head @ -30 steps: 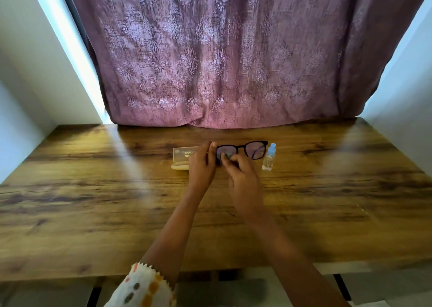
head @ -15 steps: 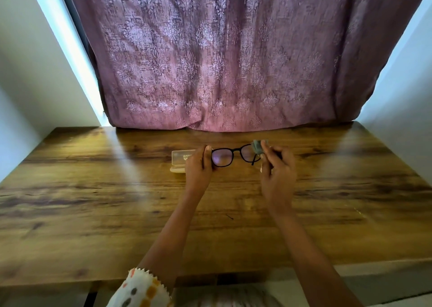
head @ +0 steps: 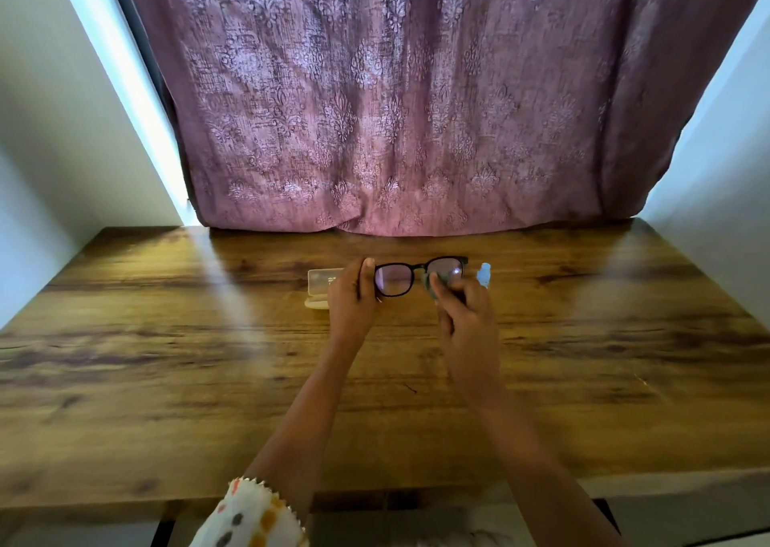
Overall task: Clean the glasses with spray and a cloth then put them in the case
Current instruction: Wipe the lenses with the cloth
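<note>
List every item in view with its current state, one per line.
glasses: held up above the table, temples not clearly visible
cloth: pinched on the lens at the right of the picture
left hand: gripping the glasses' left end
right hand: holding the cloth
case: on the table, partly hidden; open or shut unclear
spray bottle: standing, blurred
table: bearing case and bottle
</note>
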